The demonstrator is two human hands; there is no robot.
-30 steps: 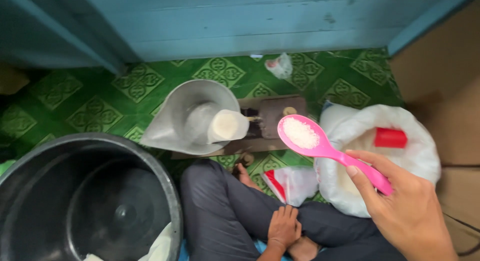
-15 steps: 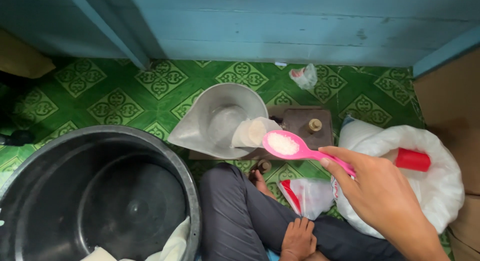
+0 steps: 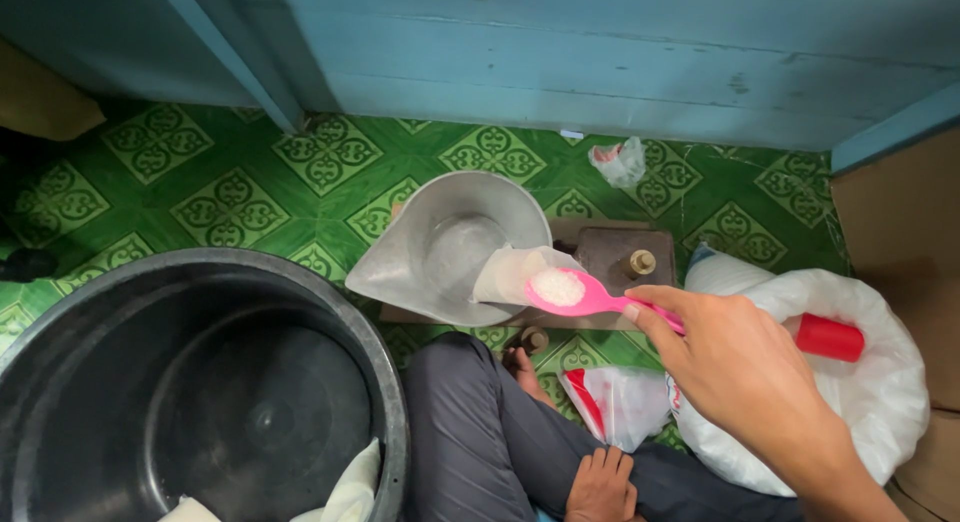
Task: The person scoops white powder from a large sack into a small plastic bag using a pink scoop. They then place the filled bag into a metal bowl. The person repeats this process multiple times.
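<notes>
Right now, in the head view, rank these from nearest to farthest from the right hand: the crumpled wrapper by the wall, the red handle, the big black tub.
From the right hand:
1. Red handle, just right of it, on the white sack.
2. Crumpled wrapper, above, near the blue wall.
3. Big black tub, far left.

A large white plastic sack (image 3: 880, 382) was seen at the right on the green patterned floor, open at the top. A small clear bag with a red strip (image 3: 615, 402) lay just beside it, near the knee. A crumpled clear wrapper (image 3: 620, 162) was left by the blue wall. A small translucent bag (image 3: 505, 274) was propped in the metal pan (image 3: 440, 272).
</notes>
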